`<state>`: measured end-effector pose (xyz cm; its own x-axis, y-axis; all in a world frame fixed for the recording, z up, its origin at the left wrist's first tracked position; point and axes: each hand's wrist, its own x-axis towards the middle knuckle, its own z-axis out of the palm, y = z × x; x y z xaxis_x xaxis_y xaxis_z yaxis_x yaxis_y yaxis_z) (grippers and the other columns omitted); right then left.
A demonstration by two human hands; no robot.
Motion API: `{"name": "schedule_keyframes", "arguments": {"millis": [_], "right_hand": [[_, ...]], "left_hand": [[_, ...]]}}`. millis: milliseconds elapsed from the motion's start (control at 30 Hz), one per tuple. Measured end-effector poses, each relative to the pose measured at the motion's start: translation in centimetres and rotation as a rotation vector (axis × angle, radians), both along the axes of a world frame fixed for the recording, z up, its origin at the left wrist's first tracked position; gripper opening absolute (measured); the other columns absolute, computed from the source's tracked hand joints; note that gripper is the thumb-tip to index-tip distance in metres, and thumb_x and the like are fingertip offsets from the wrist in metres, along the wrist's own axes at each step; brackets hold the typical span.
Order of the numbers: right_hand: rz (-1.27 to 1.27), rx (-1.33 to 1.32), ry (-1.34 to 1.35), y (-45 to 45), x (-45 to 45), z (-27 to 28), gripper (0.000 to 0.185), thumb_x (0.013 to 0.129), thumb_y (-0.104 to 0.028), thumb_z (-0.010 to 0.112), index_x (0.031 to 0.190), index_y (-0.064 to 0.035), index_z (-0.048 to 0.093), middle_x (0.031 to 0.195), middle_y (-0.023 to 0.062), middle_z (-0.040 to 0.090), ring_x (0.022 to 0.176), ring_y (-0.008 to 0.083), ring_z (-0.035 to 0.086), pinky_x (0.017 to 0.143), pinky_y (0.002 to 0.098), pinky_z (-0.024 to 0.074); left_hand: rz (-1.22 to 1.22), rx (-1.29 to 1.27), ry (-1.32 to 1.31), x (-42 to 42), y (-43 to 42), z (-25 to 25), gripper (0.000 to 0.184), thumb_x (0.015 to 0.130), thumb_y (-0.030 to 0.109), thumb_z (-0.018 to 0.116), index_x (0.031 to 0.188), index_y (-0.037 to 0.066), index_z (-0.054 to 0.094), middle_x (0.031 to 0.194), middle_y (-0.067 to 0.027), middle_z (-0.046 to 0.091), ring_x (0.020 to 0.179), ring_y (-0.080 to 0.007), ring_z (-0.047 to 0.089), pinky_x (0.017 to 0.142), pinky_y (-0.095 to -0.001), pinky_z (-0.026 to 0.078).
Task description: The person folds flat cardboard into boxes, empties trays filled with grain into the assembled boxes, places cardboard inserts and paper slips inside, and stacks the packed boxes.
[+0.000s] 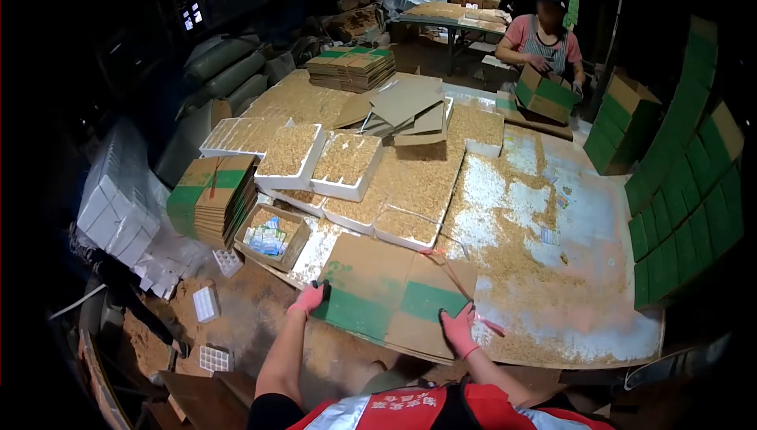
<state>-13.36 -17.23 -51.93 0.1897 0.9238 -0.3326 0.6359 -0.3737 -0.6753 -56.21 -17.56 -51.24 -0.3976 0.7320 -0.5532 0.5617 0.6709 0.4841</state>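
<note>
A flattened cardboard box (371, 272), brown with a green band, lies at the front edge of the table, perhaps on top of others. My left hand (311, 297), in a pink glove with dark fingertips, grips its left edge. At its right front corner, my right hand (460, 330) in a matching glove holds the edge with the thumb on top. Loose red and pink string (445, 264) trails over the cardboard and beside my right hand. Just beyond my left hand sits an open carton (298, 260) holding blue-and-white packets or labels.
White foam trays (347, 189) full of sawdust-like material fill the table's middle. Flattened boxes stand in a bundle (209, 193) at left and in another stack (351, 67) behind. Green boxes (686, 225) line the right side. Across the table, a person (544, 43) handles a box (544, 99).
</note>
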Motion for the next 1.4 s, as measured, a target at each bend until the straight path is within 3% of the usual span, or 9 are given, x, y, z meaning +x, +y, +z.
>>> {"name": "schedule_keyframes", "arguments": {"millis": [267, 333, 400, 567, 933, 1067, 1167, 1300, 1400], "right_hand": [[-0.014, 0.451, 0.175, -1.3, 1.0, 10.2, 0.097, 0.073, 0.0, 0.065, 0.153, -0.0044, 0.011, 0.125, 0.0235, 0.057, 0.111, 0.0305, 0.058, 0.094, 0.0364, 0.0479], [0.113, 0.424, 0.421, 0.9, 2.7, 13.8, 0.073, 0.07, 0.009, 0.064, 0.139, 0.0013, 0.04, 0.108, 0.012, 0.064, 0.092, 0.0163, 0.064, 0.081, 0.0309, 0.0533], [0.105, 0.235, 0.647, 3.1, 3.0, 16.6, 0.056, 0.067, 0.007, 0.067, 0.122, 0.0032, 0.054, 0.104, 0.01, 0.066, 0.094, 0.0153, 0.064, 0.083, 0.0287, 0.0525], [0.291, 0.346, 0.39, 6.1, 2.5, 13.5, 0.04, 0.068, 0.006, 0.068, 0.106, 0.0023, 0.058, 0.096, 0.0072, 0.065, 0.089, 0.0146, 0.063, 0.078, 0.0279, 0.0518], [0.19, 0.99, 0.003, 7.1, 4.5, 26.4, 0.066, 0.079, -0.007, 0.066, 0.14, -0.0003, 0.04, 0.141, 0.0219, 0.044, 0.129, 0.0354, 0.043, 0.108, 0.037, 0.0359], [1.089, 0.485, -0.336, 8.5, -2.9, 26.8, 0.062, 0.092, -0.044, 0.053, 0.142, -0.0081, 0.044, 0.142, 0.0157, 0.048, 0.136, 0.0301, 0.04, 0.117, 0.0426, 0.0199], [0.884, 0.13, -0.303, 12.5, -1.5, 27.3, 0.068, 0.09, -0.05, 0.054, 0.142, -0.0075, 0.042, 0.14, 0.019, 0.049, 0.137, 0.031, 0.039, 0.117, 0.0444, 0.019], [1.035, 1.133, -0.518, 12.3, -5.9, 31.6, 0.066, 0.082, -0.031, 0.065, 0.139, -0.0054, 0.043, 0.127, 0.021, 0.056, 0.122, 0.0332, 0.052, 0.104, 0.0413, 0.0387], [1.256, 0.751, -0.456, 17.6, -6.8, 29.5, 0.051, 0.077, -0.022, 0.067, 0.123, -0.0045, 0.051, 0.113, 0.0173, 0.061, 0.107, 0.0325, 0.059, 0.09, 0.043, 0.0463]], "left_hand": [[0.403, 0.651, -0.104, 0.8, -3.9, 6.9, 0.032, 0.08, 0.023, 0.073, 0.1, 0.003, 0.06, 0.093, -0.0145, 0.067, 0.089, -0.0273, 0.065, 0.08, -0.0383, 0.05], [0.351, 0.746, -0.162, -0.8, -2.5, 8.1, 0.031, 0.078, 0.017, 0.074, 0.1, 0.002, 0.058, 0.098, -0.0137, 0.065, 0.092, -0.0252, 0.063, 0.082, -0.0379, 0.049], [0.156, 0.891, 0.679, 2.5, -0.4, 15.1, 0.067, 0.073, 0.024, 0.076, 0.126, -0.003, 0.045, 0.129, -0.0298, 0.046, 0.12, -0.0442, 0.044, 0.106, -0.0517, 0.031], [-0.812, 1.096, 0.757, 10.4, 4.8, 24.1, 0.061, 0.086, 0.042, 0.059, 0.135, 0.008, 0.046, 0.132, -0.0194, 0.048, 0.126, -0.0368, 0.041, 0.111, -0.0537, 0.024], [-0.767, 1.048, 0.678, 13.9, 1.6, 21.6, 0.057, 0.077, 0.025, 0.07, 0.127, 0.005, 0.051, 0.117, -0.0199, 0.052, 0.116, -0.0385, 0.047, 0.109, -0.0523, 0.031], [-0.804, 1.027, 0.623, 14.4, 0.6, 23.2, 0.064, 0.075, 0.019, 0.07, 0.133, 0.005, 0.047, 0.135, -0.0205, 0.045, 0.127, -0.0397, 0.041, 0.111, -0.0533, 0.029], [-0.904, 0.961, 0.6, 14.3, -2.3, 24.6, 0.053, 0.075, 0.012, 0.062, 0.128, 0.009, 0.052, 0.131, -0.0163, 0.049, 0.127, -0.0348, 0.043, 0.11, -0.0511, 0.03], [-1.301, 0.932, 0.514, 18.4, -1.8, 27.5, 0.042, 0.072, 0.015, 0.063, 0.114, 0.013, 0.055, 0.108, -0.0081, 0.052, 0.11, -0.0276, 0.05, 0.103, -0.0466, 0.037], [-1.505, 0.935, 0.726, 17.5, -3.1, 30.1, 0.02, 0.08, 0.014, 0.052, 0.099, 0.013, 0.057, 0.097, -0.0058, 0.052, 0.102, -0.024, 0.053, 0.103, -0.0401, 0.04]]}}
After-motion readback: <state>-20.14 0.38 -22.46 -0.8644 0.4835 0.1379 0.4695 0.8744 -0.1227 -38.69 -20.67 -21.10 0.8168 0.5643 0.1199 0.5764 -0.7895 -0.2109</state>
